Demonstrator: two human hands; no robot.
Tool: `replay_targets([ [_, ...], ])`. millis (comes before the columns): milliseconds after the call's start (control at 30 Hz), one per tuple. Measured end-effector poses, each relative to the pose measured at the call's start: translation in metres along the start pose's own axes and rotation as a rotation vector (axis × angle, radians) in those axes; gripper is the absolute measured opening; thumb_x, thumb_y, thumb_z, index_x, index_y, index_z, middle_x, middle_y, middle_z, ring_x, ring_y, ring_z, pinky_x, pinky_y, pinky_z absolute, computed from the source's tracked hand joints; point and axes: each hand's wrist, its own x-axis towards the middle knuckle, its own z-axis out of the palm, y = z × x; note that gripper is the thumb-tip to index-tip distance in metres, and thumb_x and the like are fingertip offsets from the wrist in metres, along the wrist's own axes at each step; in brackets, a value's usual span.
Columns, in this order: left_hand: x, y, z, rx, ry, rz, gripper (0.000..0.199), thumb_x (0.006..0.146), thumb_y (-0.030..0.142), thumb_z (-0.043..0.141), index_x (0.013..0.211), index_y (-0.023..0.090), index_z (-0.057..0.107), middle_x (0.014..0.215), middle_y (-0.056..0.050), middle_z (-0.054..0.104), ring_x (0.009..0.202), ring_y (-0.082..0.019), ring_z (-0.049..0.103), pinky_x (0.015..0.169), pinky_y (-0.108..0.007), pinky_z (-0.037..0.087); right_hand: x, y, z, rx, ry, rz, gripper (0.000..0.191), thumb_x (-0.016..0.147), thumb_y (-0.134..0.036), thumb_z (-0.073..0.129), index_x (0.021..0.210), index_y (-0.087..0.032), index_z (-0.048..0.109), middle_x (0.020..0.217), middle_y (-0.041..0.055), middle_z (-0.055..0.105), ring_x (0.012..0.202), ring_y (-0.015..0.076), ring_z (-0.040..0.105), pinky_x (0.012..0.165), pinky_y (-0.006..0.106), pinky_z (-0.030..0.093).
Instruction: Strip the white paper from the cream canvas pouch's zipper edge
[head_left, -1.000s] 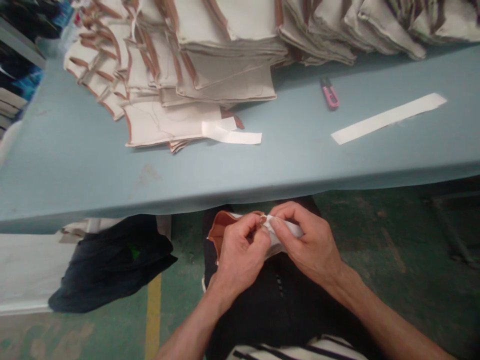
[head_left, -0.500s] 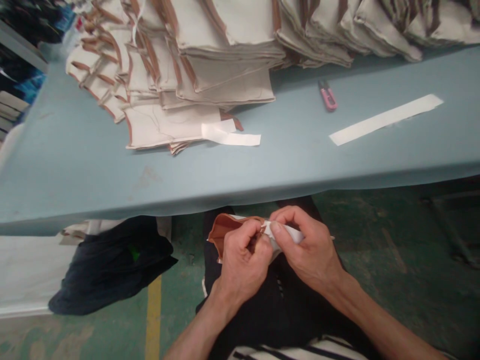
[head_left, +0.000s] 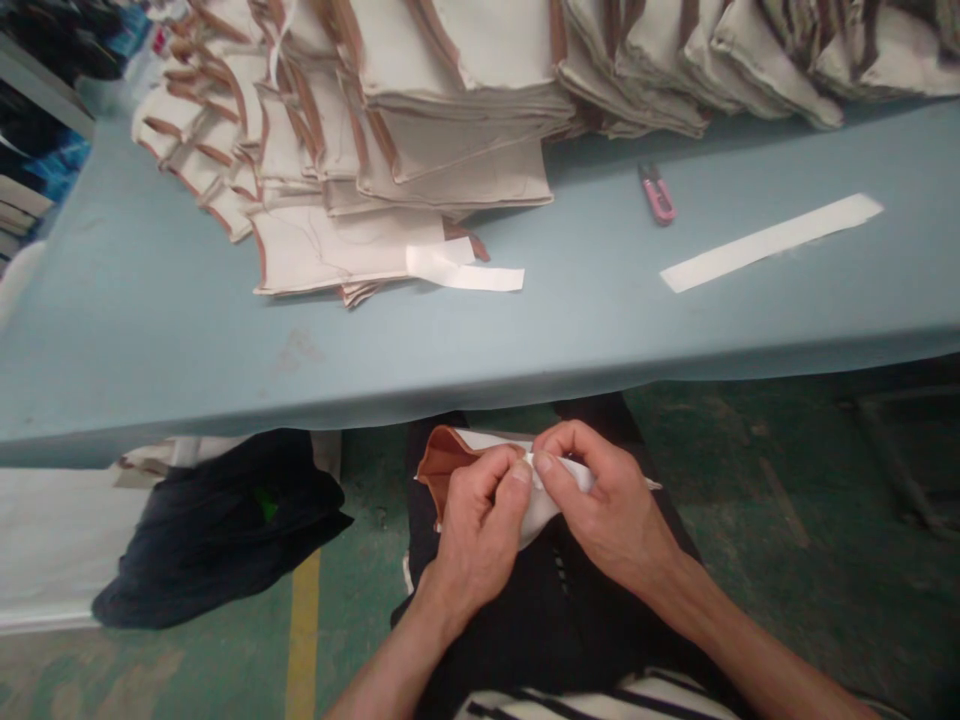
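A white fabric piece with a brown lining [head_left: 448,456] lies across my lap, below the table's front edge. My left hand [head_left: 484,515] is closed on it, thumb and forefinger pinching its edge near the middle. Right beside it, my right hand [head_left: 596,490] pinches the white part of the same piece. The two sets of fingertips almost meet, and what lies exactly between them is too small to make out. Part of the piece is hidden behind both hands.
Stacks of cream fabric pieces with brown edging [head_left: 465,110] fill the table's back. Pink thread snips [head_left: 658,195] and a white strip [head_left: 772,243] lie on the blue-green tabletop [head_left: 585,300]. Another curled white strip [head_left: 465,268] rests by the pile. Dark cloth [head_left: 225,530] hangs at lower left.
My fingertips have drawn closer together on the fabric piece. The left thumb has straightened upward, and the right hand has shifted slightly left. Things on the table stay put.
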Motion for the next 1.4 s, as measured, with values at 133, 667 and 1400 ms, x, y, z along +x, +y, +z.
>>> replay_targets([
  [133, -0.004, -0.003, 0.001, 0.115, 0.029, 0.093, 0.038, 0.106, 0.039, 0.041, 0.073, 0.020, 0.048, 0.066, 0.004, 0.045, 0.061, -0.013, 0.040, 0.061, -0.028, 0.033, -0.001, -0.002, 0.000, 0.007, 0.004, 0.006, 0.016, 0.091, -0.030, 0.056, 0.077, -0.024, 0.055, 0.074, 0.0010, 0.069, 0.067, 0.0186, 0.064, 0.062, 0.030, 0.050],
  [667, -0.007, -0.016, 0.001, 0.125, 0.066, 0.198, 0.038, 0.106, 0.033, 0.041, 0.070, 0.021, 0.042, 0.066, 0.004, 0.043, 0.060, -0.012, 0.041, 0.058, -0.029, 0.031, -0.010, 0.001, 0.008, 0.128, 0.015, 0.061, 0.020, 0.095, -0.034, 0.056, 0.077, -0.023, 0.055, 0.077, 0.0012, 0.065, 0.072, 0.0180, 0.062, 0.067, 0.029, 0.051],
  [1400, -0.006, -0.017, 0.001, 0.161, 0.078, 0.375, 0.033, 0.105, 0.026, 0.043, 0.072, 0.021, 0.041, 0.066, 0.006, 0.041, 0.058, -0.009, 0.040, 0.057, -0.025, 0.031, -0.007, 0.000, -0.001, 0.200, -0.142, 0.144, 0.025, 0.098, -0.040, 0.055, 0.080, -0.022, 0.055, 0.078, -0.0012, 0.058, 0.072, 0.0162, 0.055, 0.067, 0.029, 0.044],
])
